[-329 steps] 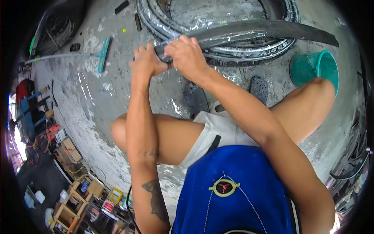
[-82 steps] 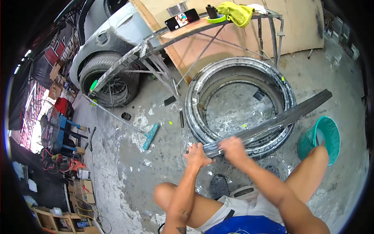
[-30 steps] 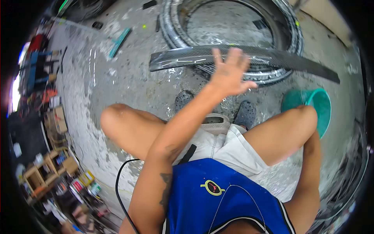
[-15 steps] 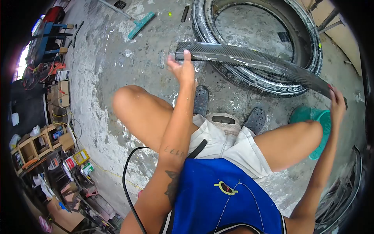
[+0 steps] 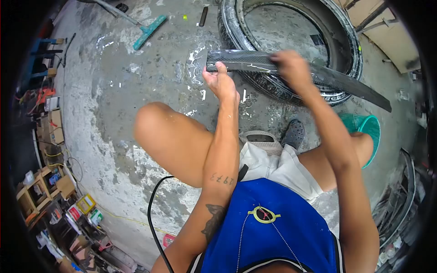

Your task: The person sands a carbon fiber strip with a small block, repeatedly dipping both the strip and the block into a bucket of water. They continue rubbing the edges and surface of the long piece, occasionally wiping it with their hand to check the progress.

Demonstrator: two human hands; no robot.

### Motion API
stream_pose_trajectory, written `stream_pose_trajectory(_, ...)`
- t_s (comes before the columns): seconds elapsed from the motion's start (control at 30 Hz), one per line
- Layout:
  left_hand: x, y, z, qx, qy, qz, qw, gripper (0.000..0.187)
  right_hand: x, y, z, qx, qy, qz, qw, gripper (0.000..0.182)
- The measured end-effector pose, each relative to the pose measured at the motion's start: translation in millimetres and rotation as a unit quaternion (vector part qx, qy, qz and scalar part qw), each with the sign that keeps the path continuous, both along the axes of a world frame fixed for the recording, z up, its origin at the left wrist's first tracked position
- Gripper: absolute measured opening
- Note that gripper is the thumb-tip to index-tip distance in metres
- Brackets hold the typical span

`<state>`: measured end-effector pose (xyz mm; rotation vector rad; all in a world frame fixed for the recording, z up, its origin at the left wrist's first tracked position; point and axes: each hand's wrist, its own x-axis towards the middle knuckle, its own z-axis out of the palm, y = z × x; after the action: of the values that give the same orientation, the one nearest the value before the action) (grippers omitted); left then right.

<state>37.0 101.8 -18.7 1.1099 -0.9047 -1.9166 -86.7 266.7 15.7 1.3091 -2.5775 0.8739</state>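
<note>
A long, dark, glossy strip with a carbon-fibre weave [image 5: 337, 81] lies across the top of a tyre [image 5: 223, 22]. My left hand [image 5: 221, 83] grips its left end, thumb on top and fingers beneath. Over the middle of the strip is my right hand [image 5: 293, 70], blurred by motion, its fingers curled down at the surface. A small dark patch shows under those fingertips, but I cannot make out what it is. The far right end of the strip extends past the tyre with no hand on it.
A teal bucket [image 5: 375, 141] stands beside my right knee. A teal floor squeegee [image 5: 150, 32] and a dark flat bar [image 5: 203, 17] lie on the wet concrete floor [image 5: 118, 77]. Shelves with boxes and tools [image 5: 43, 186] line the left; dark strips [image 5: 396, 204] pile up at right.
My right hand has left the strip's right end and moved leftward to its middle. My left hand stays at the left end. The view has shifted slightly.
</note>
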Motion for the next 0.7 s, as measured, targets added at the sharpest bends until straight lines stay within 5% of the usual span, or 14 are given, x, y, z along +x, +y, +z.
stream_pose_trajectory(0.1,0.1,2.1,-3.0,-0.014,0.013,-0.005,1.0,0.044,-46.7,109.4,-3.4,0.122,0.016,-0.116,0.986,0.025)
stream_pose_trajectory(0.2,2.4,4.0,-1.0,-0.006,0.015,-0.011,1.0,0.043,-17.7,58.0,0.5,0.116,0.022,-0.147,0.982,0.026)
stream_pose_trajectory(0.37,-5.8,1.5,-3.0,-0.014,0.015,0.011,1.0,0.042,29.2,-86.4,-9.6,-0.017,0.0,0.048,0.999,0.016)
stream_pose_trajectory(0.57,-5.4,3.5,14.0,0.017,-0.006,0.023,1.0,0.042,-42.6,100.6,1.2,0.107,0.045,-0.128,0.985,0.012)
stream_pose_trajectory(0.7,-1.4,7.7,23.3,0.007,-0.085,-0.006,0.996,0.047,-2.9,21.5,2.2,0.091,0.045,-0.142,0.985,0.01)
